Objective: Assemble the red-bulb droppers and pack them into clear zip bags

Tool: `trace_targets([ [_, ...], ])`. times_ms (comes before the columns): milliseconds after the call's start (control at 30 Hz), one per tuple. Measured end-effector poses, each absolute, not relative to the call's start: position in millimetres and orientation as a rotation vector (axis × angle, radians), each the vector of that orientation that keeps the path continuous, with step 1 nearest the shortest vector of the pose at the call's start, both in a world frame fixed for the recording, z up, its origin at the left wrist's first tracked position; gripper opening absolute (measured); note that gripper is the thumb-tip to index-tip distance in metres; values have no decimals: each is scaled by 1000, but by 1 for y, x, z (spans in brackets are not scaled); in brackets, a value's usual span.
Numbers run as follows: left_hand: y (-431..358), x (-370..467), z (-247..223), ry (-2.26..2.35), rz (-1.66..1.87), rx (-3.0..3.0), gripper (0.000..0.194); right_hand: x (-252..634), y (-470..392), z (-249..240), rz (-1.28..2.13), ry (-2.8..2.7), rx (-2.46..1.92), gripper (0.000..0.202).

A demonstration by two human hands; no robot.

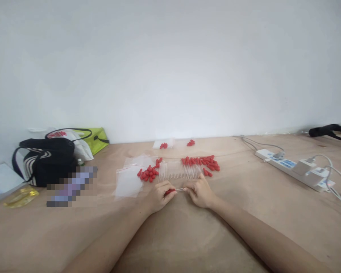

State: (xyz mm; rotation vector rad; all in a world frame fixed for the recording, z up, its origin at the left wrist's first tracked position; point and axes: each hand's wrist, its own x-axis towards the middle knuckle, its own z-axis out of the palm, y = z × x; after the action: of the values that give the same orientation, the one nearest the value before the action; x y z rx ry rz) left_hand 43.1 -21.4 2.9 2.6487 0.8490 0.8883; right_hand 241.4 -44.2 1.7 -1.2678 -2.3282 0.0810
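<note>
My left hand (162, 194) is closed around a red rubber bulb (169, 192). Between the fingers of my right hand (198, 190) is a thin clear glass dropper tube (180, 189). The tube's left end meets the bulb; whether it sits inside cannot be made out. Just beyond my hands lies a row of clear dropper tubes (170, 170), side by side. Some at its right end have red bulbs at their far tips. A heap of loose red bulbs (149, 173) lies left of the row, and more red bulbs (211, 163) lie to its right.
Clear plastic zip bags (128, 184) lie left of the bulbs. Two small bulb groups (163, 145) sit near the wall. A black bag (52, 159), a lime-green bag (98, 140) and yellow tape (22, 196) are at left. A white power strip (285, 163) with plugged-in chargers runs along the right.
</note>
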Motion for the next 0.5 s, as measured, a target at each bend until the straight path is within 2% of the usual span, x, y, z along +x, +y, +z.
trace_targets([
  [233, -22, 44, 1, 805, 904, 2729, 14, 233, -47, 4, 267, -2293, -1347, 27],
  [500, -20, 45, 1, 780, 909, 2704, 15, 229, -45, 1, 304, -2282, -1351, 28],
])
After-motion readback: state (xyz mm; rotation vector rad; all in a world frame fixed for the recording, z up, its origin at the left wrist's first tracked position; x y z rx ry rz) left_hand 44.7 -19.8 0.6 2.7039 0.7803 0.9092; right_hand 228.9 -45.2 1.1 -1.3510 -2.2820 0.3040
